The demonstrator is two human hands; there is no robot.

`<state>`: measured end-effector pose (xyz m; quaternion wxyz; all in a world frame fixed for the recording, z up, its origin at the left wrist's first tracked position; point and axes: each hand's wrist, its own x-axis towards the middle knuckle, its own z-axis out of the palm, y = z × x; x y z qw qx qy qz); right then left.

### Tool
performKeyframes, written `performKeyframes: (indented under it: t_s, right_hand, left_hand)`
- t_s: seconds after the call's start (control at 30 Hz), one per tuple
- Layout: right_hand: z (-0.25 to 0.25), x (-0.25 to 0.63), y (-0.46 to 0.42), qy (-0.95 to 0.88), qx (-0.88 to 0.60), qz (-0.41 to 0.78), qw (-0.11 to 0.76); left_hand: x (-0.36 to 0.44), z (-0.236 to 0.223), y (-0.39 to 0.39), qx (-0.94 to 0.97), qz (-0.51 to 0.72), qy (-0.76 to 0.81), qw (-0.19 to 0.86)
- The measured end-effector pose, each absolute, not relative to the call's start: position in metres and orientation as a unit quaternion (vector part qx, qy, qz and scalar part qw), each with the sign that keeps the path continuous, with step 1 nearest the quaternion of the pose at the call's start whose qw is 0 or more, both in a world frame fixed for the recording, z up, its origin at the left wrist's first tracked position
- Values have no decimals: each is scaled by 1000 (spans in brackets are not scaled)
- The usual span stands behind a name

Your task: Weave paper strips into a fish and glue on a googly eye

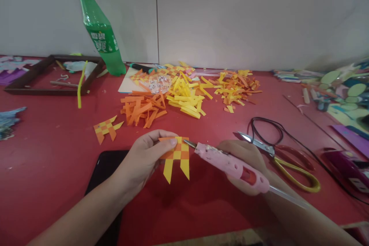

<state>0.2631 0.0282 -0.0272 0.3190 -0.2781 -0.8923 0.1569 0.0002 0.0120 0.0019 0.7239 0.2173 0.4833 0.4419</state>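
My left hand (147, 153) pinches a woven paper fish (180, 153) of yellow and orange strips between thumb and fingers, two yellow strip ends hanging down. Wrapped round a pink hot glue gun (221, 161) is my right hand (245, 157). The gun's metal nozzle touches or almost touches the upper right corner of the weave; a clear glue stick (288, 197) sticks out of its back end. A finished-looking woven fish (106, 127) with a small eye lies to the left. Beyond my hands are piles of orange strips (141, 108) and yellow strips (186, 100).
A black phone (105, 169) lies under my left forearm. Scissors with yellow handles (296, 175) and a black cord (266, 119) lie at right. Behind stand a green bottle (105, 42) and a brown frame (31, 91). Paper scraps (239, 86) lie near the wall.
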Motion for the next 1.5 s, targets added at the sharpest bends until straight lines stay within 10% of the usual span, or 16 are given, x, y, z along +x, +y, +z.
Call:
performKeyframes:
  t_s: [1.0, 1.5]
  right_hand:
    - [-21, 265, 28, -897, -283, 133, 311]
    - [6, 385, 140, -914, -384, -35, 126]
  left_hand:
    - [0, 5, 14, 155, 467, 431, 756]
    - [-2, 2, 14, 192, 490, 441, 727]
